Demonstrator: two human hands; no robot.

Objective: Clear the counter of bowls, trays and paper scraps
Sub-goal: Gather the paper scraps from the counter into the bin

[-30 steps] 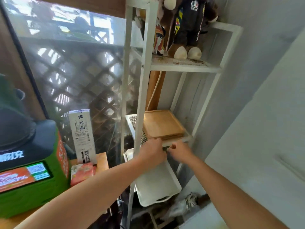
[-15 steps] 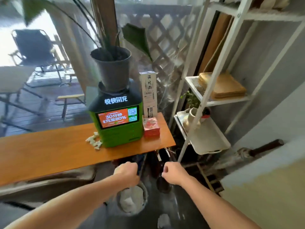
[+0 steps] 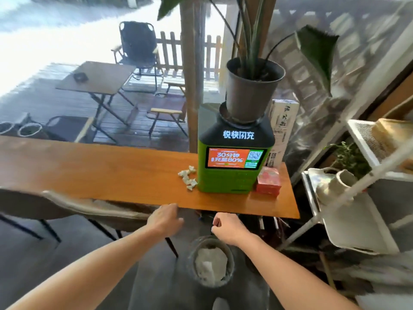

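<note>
Several white paper scraps (image 3: 188, 178) lie on the wooden counter (image 3: 100, 173), just left of a green charging kiosk (image 3: 234, 157). My left hand (image 3: 166, 218) hovers at the counter's front edge below the scraps, fingers loosely curled, holding nothing. My right hand (image 3: 228, 227) is a closed fist below the counter edge, nothing visible in it. A stack of wooden trays (image 3: 393, 135) rests on the white rack (image 3: 362, 139) at the right, and a white tray (image 3: 357, 229) sits on the rack's lower shelf.
A potted plant (image 3: 250, 90) stands on the kiosk. A red box (image 3: 269, 181) and a tall white carton (image 3: 282, 130) sit beside it. A bin with white waste (image 3: 211, 261) stands on the floor under my hands. A chair back (image 3: 89, 209) is at the left.
My hands left the wooden trays on the rack shelf and dropped below the counter edge. The view swung left onto the counter, and my left hand has risen towards its front edge.
</note>
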